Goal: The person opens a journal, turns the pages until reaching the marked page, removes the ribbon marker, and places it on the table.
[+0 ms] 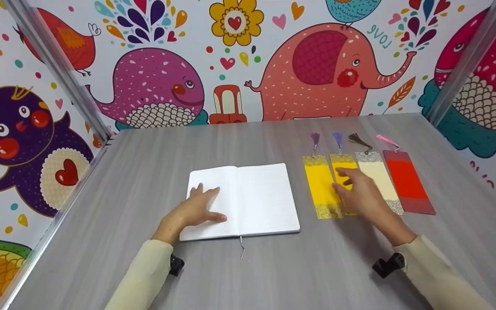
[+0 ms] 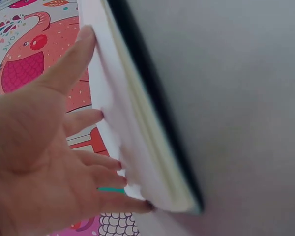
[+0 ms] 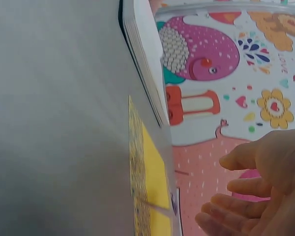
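An open notebook (image 1: pixel 267 198) with blank white pages lies on the table, a thin ribbon (image 1: pixel 242 247) trailing from its lower edge. My left hand (image 1: pixel 196 209) rests on the left page with fingers spread; in the left wrist view the fingertips touch the paper. To the notebook's right lie a yellow bookmark (image 1: pixel 317 183), a second yellow bookmark (image 1: pixel 338 162), a cream bookmark (image 1: pixel 377 172) and a red bookmark (image 1: pixel 409 181), each tasselled. Above the second yellow one hovers my right hand (image 1: pixel 362 193), thumb and fingers apart, holding nothing. It hides part of that bookmark and the cream one.
The grey wood-grain table (image 1: pixel 144 150) reaches back to a wall (image 1: pixel 239 56) printed with cartoon animals. Metal posts stand at both far corners, the left post (image 1: pixel 58 64) and the right post (image 1: pixel 467 64). The tassels point toward the wall.
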Demonstrator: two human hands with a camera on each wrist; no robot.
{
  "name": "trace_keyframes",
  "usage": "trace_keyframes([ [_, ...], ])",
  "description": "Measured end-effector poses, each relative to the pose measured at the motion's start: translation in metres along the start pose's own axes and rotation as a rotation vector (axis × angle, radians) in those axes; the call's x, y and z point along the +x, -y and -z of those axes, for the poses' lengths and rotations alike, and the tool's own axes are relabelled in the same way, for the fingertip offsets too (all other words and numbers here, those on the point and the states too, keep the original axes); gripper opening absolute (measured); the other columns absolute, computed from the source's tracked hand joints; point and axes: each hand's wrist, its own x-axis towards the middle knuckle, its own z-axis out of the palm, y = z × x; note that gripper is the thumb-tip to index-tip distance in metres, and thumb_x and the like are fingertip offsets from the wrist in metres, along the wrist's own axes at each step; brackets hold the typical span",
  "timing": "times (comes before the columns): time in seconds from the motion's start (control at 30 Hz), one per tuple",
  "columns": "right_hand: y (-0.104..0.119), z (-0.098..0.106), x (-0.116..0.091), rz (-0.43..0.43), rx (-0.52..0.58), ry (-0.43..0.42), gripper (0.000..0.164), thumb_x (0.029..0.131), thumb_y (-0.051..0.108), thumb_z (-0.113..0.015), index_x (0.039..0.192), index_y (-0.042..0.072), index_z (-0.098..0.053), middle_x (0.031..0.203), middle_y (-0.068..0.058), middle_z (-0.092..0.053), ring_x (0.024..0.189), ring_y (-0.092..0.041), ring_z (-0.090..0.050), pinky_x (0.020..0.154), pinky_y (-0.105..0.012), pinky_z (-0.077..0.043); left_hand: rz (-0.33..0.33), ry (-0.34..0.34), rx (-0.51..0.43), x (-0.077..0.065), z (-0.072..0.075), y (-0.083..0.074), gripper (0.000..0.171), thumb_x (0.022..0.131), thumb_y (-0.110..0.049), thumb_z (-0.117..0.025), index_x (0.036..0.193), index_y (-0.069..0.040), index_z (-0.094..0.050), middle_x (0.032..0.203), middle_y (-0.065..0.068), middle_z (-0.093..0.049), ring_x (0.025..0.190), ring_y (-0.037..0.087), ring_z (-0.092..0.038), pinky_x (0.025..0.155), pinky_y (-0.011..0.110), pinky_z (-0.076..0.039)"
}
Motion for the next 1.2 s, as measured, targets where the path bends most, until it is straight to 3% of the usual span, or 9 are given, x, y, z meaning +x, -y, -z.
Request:
trace_keyframes([
  [0.27, 0.019, -0.020, -0.004, 0.010, 0.113, 0.119, 0.059, 0.096, 0.021, -0.067, 0.149, 0.006, -0.045, 0.142, -0.021, -0.056, 0.118, -0.037, -0.062, 0.089, -0.041, -0.060, 0.048, -0.163, -0.105, -0.006, -0.008, 0.006, 0.107, 0.082, -0.035, -0.082, 0.159, 0.000, -0.017, 0.164, 0.032, -0.007, 0.153, 0.049, -0.003, 0.123, 0.062, -0.016],
  [0.47, 0.033, -0.038, -0.003, -0.019, 0.235, 0.216, 0.062, 0.095, 0.024, -0.069, 0.150, 0.009, -0.045, 0.140, -0.018, -0.058, 0.112, -0.032, -0.063, 0.084, -0.036, -0.062, 0.090, -0.332, -0.227, -0.010, -0.006, 0.015, 0.091, 0.085, -0.018, -0.080, 0.156, 0.003, -0.027, 0.159, 0.035, -0.022, 0.149, 0.048, -0.026, 0.120, 0.058, -0.028],
  [0.6, 0.040, -0.047, 0.000, -0.070, 0.283, 0.251, 0.062, 0.094, 0.023, -0.070, 0.150, 0.011, -0.045, 0.141, -0.015, -0.058, 0.098, -0.026, -0.065, 0.075, -0.031, -0.061, 0.085, -0.393, -0.281, -0.011, -0.002, 0.022, 0.082, 0.087, -0.013, -0.078, 0.152, 0.007, -0.032, 0.155, 0.035, -0.030, 0.146, 0.048, -0.031, 0.120, 0.057, -0.030],
  [0.8, 0.043, -0.059, 0.000, -0.091, 0.268, 0.318, 0.068, 0.091, 0.023, -0.075, 0.149, 0.008, -0.044, 0.140, -0.016, -0.057, 0.094, -0.021, -0.065, 0.071, -0.029, -0.061, 0.141, -0.411, -0.346, -0.013, 0.004, 0.029, 0.079, 0.088, -0.012, -0.075, 0.151, 0.008, -0.033, 0.151, 0.035, -0.040, 0.141, 0.048, -0.040, 0.115, 0.057, -0.037],
  [0.97, 0.041, -0.064, 0.001, -0.146, 0.310, 0.344, 0.069, 0.086, 0.021, -0.080, 0.147, 0.009, -0.048, 0.135, -0.013, -0.060, 0.095, -0.021, -0.063, 0.073, -0.029, -0.061, 0.195, -0.428, -0.462, -0.014, 0.011, 0.030, 0.073, 0.090, -0.007, -0.071, 0.151, 0.007, -0.034, 0.143, 0.033, -0.050, 0.132, 0.046, -0.051, 0.108, 0.053, -0.046],
  [1.2, 0.040, -0.072, -0.002, -0.094, 0.301, 0.320, 0.067, 0.082, 0.009, -0.081, 0.143, 0.003, -0.053, 0.123, -0.013, -0.065, 0.087, -0.019, -0.063, 0.068, -0.029, -0.060, 0.217, -0.426, -0.579, -0.021, 0.025, 0.027, 0.063, 0.094, -0.005, -0.066, 0.150, 0.004, -0.040, 0.140, 0.029, -0.054, 0.127, 0.040, -0.057, 0.102, 0.045, -0.049],
])
